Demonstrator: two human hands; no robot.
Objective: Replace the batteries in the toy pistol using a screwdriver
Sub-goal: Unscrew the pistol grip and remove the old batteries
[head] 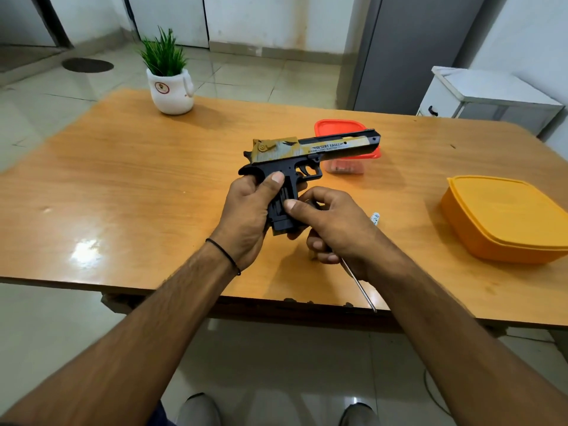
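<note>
Wood of an orange-brown grain makes up the surface [123, 195], which fills the middle of the view. At its right edge sits a yellow-orange lidded box [504, 216]. At the far left stands a white pot [171, 90] with a green plant in it. Near the middle, a clear box with a red lid [338, 127] rests partly hidden behind the toy pistol [307, 149].

The pistol is held up above the surface with its barrel pointing right and its black handle pointing down toward the person. Its slide is gold and white with printed lettering. The left grip [246, 216] is clamped round the handle from the left, thumb lying across its upper part. The right grip [335, 222] has its thumb pressed on the handle's lower side, while its lower fingers are curled tight round the screwdriver [358, 281]. The screwdriver's thin metal shaft slants down past the surface's near edge. A thin black cord [224, 253] circles the left wrist.
</note>
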